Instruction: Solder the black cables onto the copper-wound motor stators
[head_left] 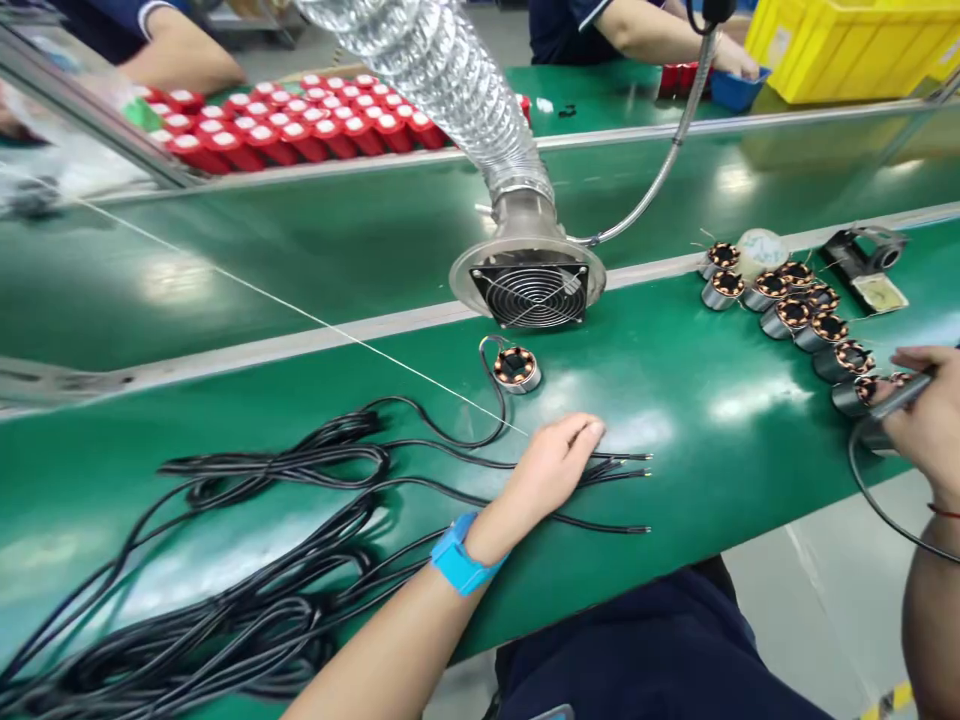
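My left hand (555, 462), with a blue wristband (459, 556), rests just above the green bench with its fingers curled. A thin pale solder wire (360, 342) runs taut from the upper left into it. Beneath and beside the hand lie stripped ends of black cables (630, 529). My right hand (930, 425), at the right edge, is closed around a dark soldering iron (902, 396), its cord looping down; the tip is out of sight. Close by, a group of wound motor stators (844, 358) stands on the bench. A single stator (516, 370) with a cable attached sits beyond my left hand.
A fume extractor hood (529, 285) hangs over the bench on a foil duct. Coiled black cables (225, 620) cover the left side. Behind the stators is a black stand (862, 262). Across the line are red cylinders (300, 130), a yellow bin (855, 50) and co-workers' arms.
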